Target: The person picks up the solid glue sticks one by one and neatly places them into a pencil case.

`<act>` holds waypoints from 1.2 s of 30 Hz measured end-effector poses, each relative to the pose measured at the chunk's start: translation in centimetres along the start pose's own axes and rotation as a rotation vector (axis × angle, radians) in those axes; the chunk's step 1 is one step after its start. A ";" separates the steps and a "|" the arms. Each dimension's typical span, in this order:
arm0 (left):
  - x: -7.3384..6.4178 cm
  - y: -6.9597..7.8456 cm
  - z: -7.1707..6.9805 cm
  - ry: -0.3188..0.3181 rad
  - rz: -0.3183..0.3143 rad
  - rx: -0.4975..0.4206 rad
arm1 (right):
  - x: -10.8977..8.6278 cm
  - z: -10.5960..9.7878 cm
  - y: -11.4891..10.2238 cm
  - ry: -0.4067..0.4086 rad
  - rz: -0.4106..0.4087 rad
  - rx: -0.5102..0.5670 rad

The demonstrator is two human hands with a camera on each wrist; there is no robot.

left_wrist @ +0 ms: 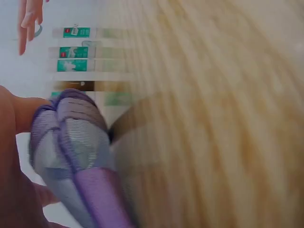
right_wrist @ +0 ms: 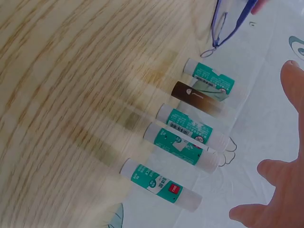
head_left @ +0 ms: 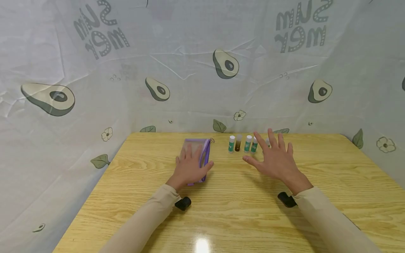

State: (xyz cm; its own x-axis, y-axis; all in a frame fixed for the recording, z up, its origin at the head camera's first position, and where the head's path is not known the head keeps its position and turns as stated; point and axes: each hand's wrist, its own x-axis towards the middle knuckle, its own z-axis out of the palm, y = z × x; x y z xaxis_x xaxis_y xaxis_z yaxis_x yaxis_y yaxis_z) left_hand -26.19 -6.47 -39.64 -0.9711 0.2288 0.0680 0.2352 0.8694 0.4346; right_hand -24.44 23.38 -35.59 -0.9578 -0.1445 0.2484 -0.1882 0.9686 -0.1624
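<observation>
Both hands were spread, gripping nothing: the left hand [head_left: 191, 169] over the purple-edged pouch [head_left: 205, 155], contact uncertain; the right hand [head_left: 278, 161] near four green-labelled sticks [head_left: 248, 145] and a brown tube [head_left: 238, 144]. All five stood outside the pouch; handling appeared unstarted. The head view partly lost one stick behind fingers; pouch contents were unclear.

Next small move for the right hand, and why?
Probably reach the right hand toward the rightmost green-labelled tube: the hand's spread fingers hold nothing, that tube stands upright near them, and the left hand is at the purple-trimmed pouch.
</observation>
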 end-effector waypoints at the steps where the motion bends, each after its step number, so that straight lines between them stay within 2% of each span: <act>1: 0.1 -0.2 0.1 -0.010 -0.020 -0.015 | 0.0 0.0 0.0 0.001 0.002 -0.001; 6: 0.5 -0.7 0.7 -0.077 -0.102 -0.063 | 0.1 0.1 -0.1 0.003 -0.003 0.009; 9: 0.6 -0.8 0.9 -0.086 -0.133 -0.110 | 0.1 0.2 -0.1 0.006 -0.010 0.006; 14: 0.3 -0.8 0.7 -0.013 -0.156 -0.221 | 0.1 0.4 0.2 0.008 -0.006 -0.003; 18: 0.3 -0.8 0.8 0.074 -0.176 -0.312 | 0.3 0.7 0.4 0.007 0.005 0.019; 21: 0.3 -1.0 1.0 0.124 -0.197 -0.405 | 0.5 0.8 0.6 -0.002 0.018 0.044; 24: 0.0 -1.3 1.2 0.145 -0.236 -0.533 | 0.8 1.0 0.8 -0.025 0.036 0.090; 26: -0.2 -1.5 1.2 0.144 -0.260 -0.609 | 1.2 1.1 1.0 -0.039 0.049 0.153; 31: -0.5 -1.9 1.1 0.125 -0.243 -0.697 | 2.2 1.3 1.6 -0.031 0.149 0.460; 33: -0.6 -2.0 1.0 0.117 -0.232 -0.721 | 2.3 1.5 1.7 0.033 0.226 0.587; 36: -0.8 -2.1 1.1 0.112 -0.227 -0.748 | 2.5 2.0 1.8 0.154 0.323 0.714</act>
State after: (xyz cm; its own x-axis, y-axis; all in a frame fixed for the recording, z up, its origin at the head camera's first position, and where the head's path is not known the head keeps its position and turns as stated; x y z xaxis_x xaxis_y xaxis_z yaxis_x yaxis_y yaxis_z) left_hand -25.86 -8.01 -41.58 -0.9997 0.0011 -0.0226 -0.0208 0.3548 0.9347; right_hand -27.57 24.33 -37.19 -0.9577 0.2013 0.2055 -0.0503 0.5863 -0.8085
